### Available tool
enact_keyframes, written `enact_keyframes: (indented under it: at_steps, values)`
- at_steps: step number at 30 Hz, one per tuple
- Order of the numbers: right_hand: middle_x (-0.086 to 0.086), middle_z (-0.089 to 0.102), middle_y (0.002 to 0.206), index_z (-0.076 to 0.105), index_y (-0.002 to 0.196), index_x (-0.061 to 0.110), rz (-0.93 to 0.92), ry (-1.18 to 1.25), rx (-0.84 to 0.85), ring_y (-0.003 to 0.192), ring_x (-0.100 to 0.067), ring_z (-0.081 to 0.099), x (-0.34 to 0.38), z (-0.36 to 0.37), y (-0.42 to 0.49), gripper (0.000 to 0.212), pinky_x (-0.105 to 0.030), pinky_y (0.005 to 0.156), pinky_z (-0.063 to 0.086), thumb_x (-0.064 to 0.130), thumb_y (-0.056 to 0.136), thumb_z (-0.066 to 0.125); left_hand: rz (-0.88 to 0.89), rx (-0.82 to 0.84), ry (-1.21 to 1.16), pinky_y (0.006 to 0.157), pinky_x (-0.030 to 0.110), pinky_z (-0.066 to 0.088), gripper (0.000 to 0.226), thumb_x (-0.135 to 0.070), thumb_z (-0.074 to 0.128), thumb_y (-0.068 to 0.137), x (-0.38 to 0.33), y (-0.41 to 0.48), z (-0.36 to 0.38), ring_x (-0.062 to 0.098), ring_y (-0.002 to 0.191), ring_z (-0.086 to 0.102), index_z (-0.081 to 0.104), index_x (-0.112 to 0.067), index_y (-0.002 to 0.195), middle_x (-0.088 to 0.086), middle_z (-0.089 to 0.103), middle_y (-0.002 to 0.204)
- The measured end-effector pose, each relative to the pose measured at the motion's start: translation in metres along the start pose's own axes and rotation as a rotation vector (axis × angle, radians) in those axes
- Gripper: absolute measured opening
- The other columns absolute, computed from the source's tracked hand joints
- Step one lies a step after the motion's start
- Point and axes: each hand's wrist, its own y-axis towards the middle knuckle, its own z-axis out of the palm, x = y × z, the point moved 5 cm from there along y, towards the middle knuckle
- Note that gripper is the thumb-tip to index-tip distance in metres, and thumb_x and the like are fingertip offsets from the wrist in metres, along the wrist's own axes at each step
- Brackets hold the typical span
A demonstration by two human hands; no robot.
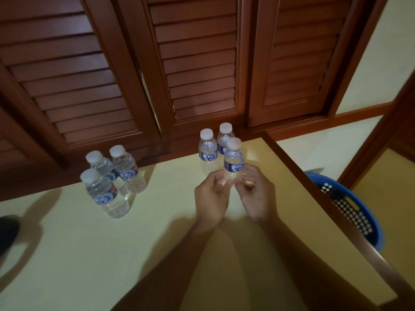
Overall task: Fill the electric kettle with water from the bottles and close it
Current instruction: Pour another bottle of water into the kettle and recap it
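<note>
- The left hand point(211, 198) and the right hand point(256, 196) meet around the lower part of one small held bottle point(233, 161), one hand on each side.
- The left fingers point(219, 179) are curled inward and pinch the clear base from the left.
- The right fingers point(249, 176) are curled the same way and pinch it from the right (the fingertips of both hands come close together in front of the plastic).
- The held bottle is upright, its blue label faces the camera and its white cap point(234, 143) is on. Whether its base rests on the surface or is lifted just off it, I cannot tell.
- Just behind it a pair of capped bottles point(208, 151) stands close together near the far edge.
- Well apart to the left, a cluster of three capped bottles point(125, 169) stands packed tightly, with the same blue labels.
- The surface point(112, 254) is pale yellow, with a wooden rim point(294, 163) along its right side.
- A dark rounded thing point(7, 232) is cut off at the left edge (too little shows to say what it is).
- Behind the surface are reddish-brown louvred doors point(197, 63).
- Beyond the right rim, lower down, sits a blue perforated basket point(372, 223).
</note>
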Motion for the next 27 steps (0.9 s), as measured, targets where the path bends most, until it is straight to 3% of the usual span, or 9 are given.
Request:
enact_keyframes:
  at_steps: [4,9,13,15,17,20,23,27]
  values:
    - [0.023,0.063,0.109,0.06,0.123,0.021,-0.016,-0.01,-0.024,0.096,0.001,0.064,-0.001,-0.002,0.004,0.04,-0.007,0.073,0.048,0.02,0.086,0.075,0.006,-0.027,0.006,0.081,0.007,0.048,0.024,-0.023,0.082,0.084,-0.002,0.003,0.004,-0.012,0.085,0.066,0.072,-0.016,0.106,-0.018,0.071,0.09]
    - [0.02,0.066,0.111,0.06,0.122,0.022,-0.019,-0.044,-0.024,0.099,-0.002,0.066,-0.007,0.0,0.009,0.043,-0.014,0.077,0.053,0.021,0.083,0.077,-0.026,-0.017,0.007,0.08,0.003,0.045,0.027,-0.025,0.08,0.086,0.001,0.005,0.004,-0.018,0.086,0.063,0.072,-0.016,0.11,-0.02,0.07,0.093]
    - [0.01,0.068,0.11,0.061,0.123,0.022,0.066,-0.03,-0.128,0.093,-0.005,0.065,-0.009,-0.011,0.005,0.042,-0.004,0.075,0.047,0.026,0.083,0.077,-0.04,0.01,-0.032,0.081,0.004,0.046,0.031,-0.028,0.08,0.086,-0.006,-0.005,-0.003,-0.017,0.09,0.064,0.07,-0.019,0.115,-0.02,0.07,0.098]
    - [0.007,0.067,0.107,0.061,0.117,0.02,0.072,0.006,-0.207,0.089,-0.009,0.065,-0.004,-0.021,-0.004,0.034,-0.015,0.07,0.054,0.023,0.085,0.074,0.038,0.025,0.016,0.083,0.01,0.05,0.031,-0.034,0.079,0.087,-0.01,-0.018,-0.017,-0.008,0.092,0.066,0.07,-0.022,0.114,-0.021,0.071,0.099]
    - [0.004,0.065,0.099,0.062,0.109,0.017,-0.039,-0.085,-0.231,0.081,-0.012,0.063,0.007,-0.026,-0.014,0.027,-0.029,0.062,0.056,0.019,0.085,0.073,0.159,0.058,0.149,0.09,0.014,0.051,0.031,-0.039,0.078,0.086,-0.011,-0.033,-0.043,-0.002,0.101,0.068,0.072,-0.021,0.11,-0.015,0.074,0.109]
    - [0.001,0.061,0.091,0.062,0.1,0.013,-0.208,-0.139,-0.18,0.07,-0.016,0.057,0.021,-0.02,-0.026,0.021,-0.032,0.055,0.051,0.012,0.083,0.074,0.232,0.12,0.372,0.093,0.024,0.054,0.032,-0.046,0.075,0.087,-0.004,-0.049,-0.097,0.008,0.106,0.068,0.074,-0.022,0.108,-0.008,0.074,0.116]
    - [0.007,0.055,0.084,0.063,0.091,0.01,-0.362,-0.18,-0.121,0.067,-0.012,0.051,0.041,0.004,-0.037,0.015,-0.033,0.06,0.05,0.011,0.081,0.073,0.2,0.073,0.488,0.086,0.028,0.055,0.032,-0.05,0.064,0.088,0.003,-0.066,-0.161,0.012,0.095,0.068,0.074,-0.021,0.1,-0.007,0.075,0.106]
    - [0.007,0.059,0.084,0.065,0.099,0.015,-0.243,-0.013,0.107,0.074,-0.014,0.055,0.072,0.055,-0.047,0.02,-0.034,0.064,0.051,0.012,0.081,0.073,0.108,-0.085,0.631,0.073,0.039,0.055,0.028,-0.046,0.062,0.084,0.025,-0.088,-0.236,0.021,0.08,0.067,0.069,-0.019,0.088,-0.004,0.072,0.087]
